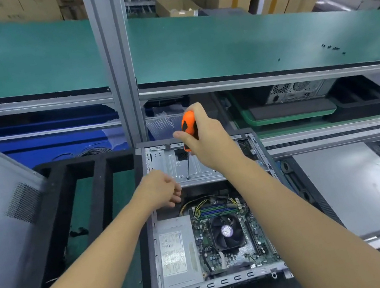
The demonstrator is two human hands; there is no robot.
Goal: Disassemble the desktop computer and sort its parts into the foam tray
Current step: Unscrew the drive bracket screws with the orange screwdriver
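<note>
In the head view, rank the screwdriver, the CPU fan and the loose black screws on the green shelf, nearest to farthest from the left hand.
From the left hand:
1. screwdriver, just to its right, held by the right hand.
2. CPU fan, lower right, toward the person.
3. loose black screws, far upper right, on the green shelf.

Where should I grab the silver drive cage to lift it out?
Probably its near edge, coming from the motherboard side. That edge of the drive cage overhangs an open gap above the cables, so there is room to hook under it; the other sides sit against the case walls.
</note>
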